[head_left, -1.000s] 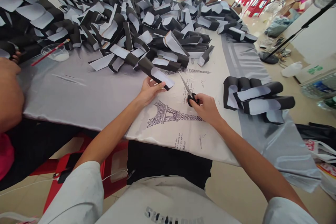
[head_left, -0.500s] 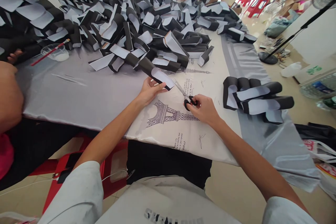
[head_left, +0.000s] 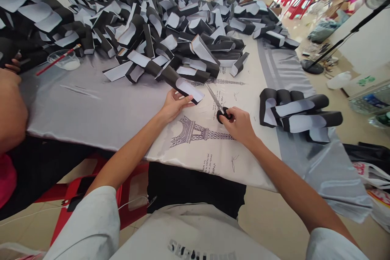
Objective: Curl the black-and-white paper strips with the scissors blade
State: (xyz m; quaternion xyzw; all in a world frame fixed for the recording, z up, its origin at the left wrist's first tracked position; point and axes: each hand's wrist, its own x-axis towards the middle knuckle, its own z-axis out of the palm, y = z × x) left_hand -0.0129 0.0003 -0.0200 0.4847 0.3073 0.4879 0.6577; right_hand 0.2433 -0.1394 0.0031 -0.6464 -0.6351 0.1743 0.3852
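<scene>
My left hand [head_left: 175, 105] is closed on the near end of a black paper piece with a white inner face [head_left: 187, 87]; its far end reaches back to the pile. In my right hand [head_left: 239, 124] is a pair of scissors [head_left: 218, 101], my fingers in the black handles. The scissor blades point up and to the left, look nearly closed, and stand a little to the right of the paper, apart from it. Beneath both hands lies a cream tablecloth with a printed tower [head_left: 195, 131].
A large pile of black and white folded pieces [head_left: 183, 24] covers the far table. A smaller stack [head_left: 300, 115] lies at right. At left are a clear bowl [head_left: 65, 61] with a red stick [head_left: 56, 63] and a co-worker's arm [head_left: 12, 109]. Two people sit opposite. A fan stands right.
The scissors have moved slightly right, away from the paper's end, and their blades have come closer together. My left hand has hardly moved.
</scene>
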